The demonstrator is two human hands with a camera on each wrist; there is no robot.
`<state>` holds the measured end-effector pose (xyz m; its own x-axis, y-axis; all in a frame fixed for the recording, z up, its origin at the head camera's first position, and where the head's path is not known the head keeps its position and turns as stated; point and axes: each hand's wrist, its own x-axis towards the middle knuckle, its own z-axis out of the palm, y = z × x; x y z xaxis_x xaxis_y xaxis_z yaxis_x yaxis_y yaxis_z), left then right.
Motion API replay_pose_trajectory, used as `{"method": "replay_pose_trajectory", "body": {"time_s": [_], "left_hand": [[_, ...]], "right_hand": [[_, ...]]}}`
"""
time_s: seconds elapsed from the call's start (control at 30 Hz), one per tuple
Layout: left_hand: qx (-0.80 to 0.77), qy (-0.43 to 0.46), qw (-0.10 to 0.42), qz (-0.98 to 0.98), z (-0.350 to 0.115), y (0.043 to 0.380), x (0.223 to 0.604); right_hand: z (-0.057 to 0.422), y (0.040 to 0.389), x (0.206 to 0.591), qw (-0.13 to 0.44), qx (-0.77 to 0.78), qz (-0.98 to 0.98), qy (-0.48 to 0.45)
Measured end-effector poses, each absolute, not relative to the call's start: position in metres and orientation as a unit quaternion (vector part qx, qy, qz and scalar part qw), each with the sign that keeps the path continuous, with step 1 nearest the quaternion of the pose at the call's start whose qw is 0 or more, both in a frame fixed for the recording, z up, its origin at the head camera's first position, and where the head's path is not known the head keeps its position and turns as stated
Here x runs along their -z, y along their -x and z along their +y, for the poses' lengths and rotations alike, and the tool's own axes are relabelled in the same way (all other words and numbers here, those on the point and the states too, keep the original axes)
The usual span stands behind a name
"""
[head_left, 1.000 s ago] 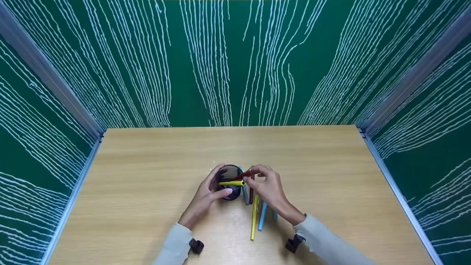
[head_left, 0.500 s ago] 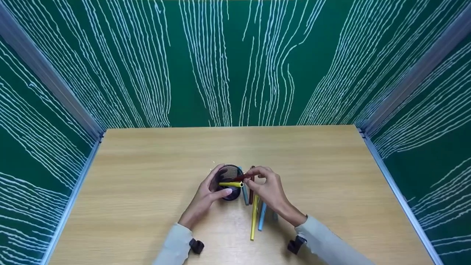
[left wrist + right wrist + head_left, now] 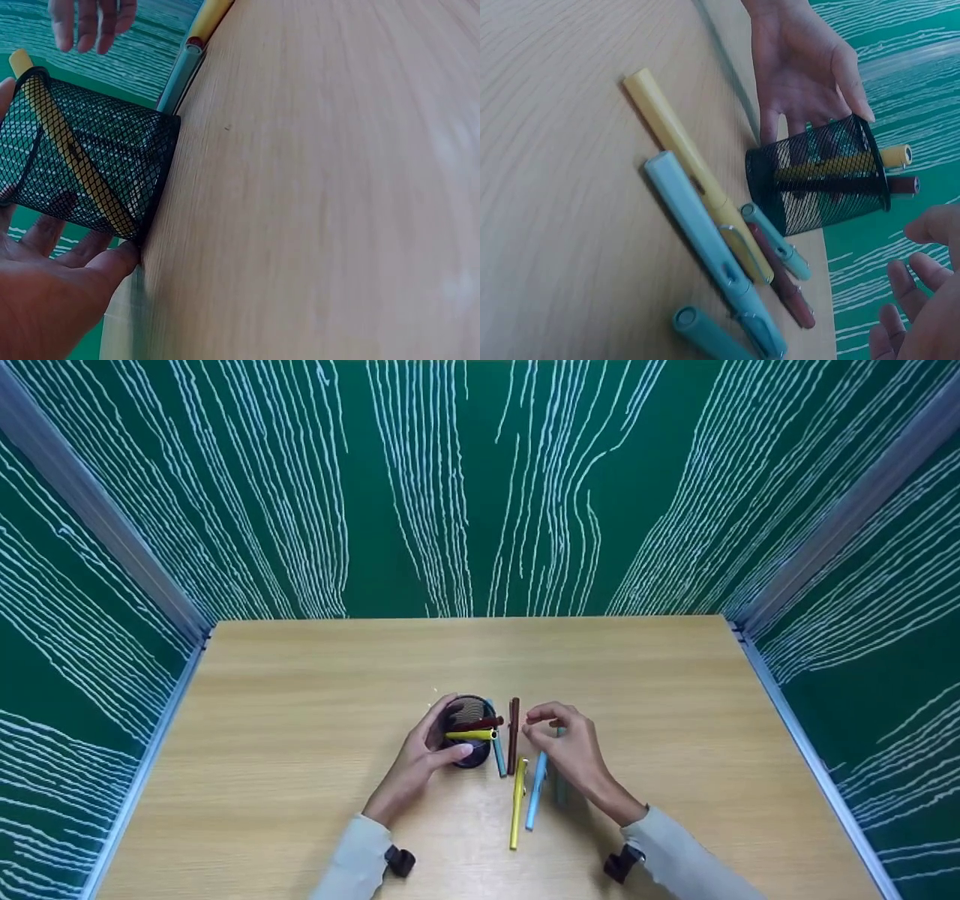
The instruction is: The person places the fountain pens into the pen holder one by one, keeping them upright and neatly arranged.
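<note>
Grey-sleeved right hand [image 3: 568,744]: had just let go and drawn back; fingers loosely bent, a narrow gap to the thumb, nothing held.
Left hand [image 3: 426,751]: curled round the upright black mesh pen cup [image 3: 154,150].
Maroon pen [image 3: 905,184]: leaned in the cup beside a yellow pen [image 3: 895,156], apparently delivered; its long axis slanted sideways, upper end rightward over the rim.

Free gap between right hand [image 3: 568,744], mesh cup [image 3: 471,709]; pens [image 3: 514,735] below.
</note>
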<state>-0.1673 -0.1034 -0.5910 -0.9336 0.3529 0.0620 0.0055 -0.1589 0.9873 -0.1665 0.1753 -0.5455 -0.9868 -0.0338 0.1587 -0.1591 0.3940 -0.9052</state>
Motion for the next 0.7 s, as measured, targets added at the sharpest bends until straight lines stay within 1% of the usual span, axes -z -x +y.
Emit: {"method": "replay_pose_trajectory", "body": {"time_s": [0.7], "left_hand": [[-0.770,-0.143,0.119,0.610,-0.101,0.168,0.593]], "right_hand": [[0.212,0.157,0.559,0.045,-0.523,-0.851,-0.015]]}}
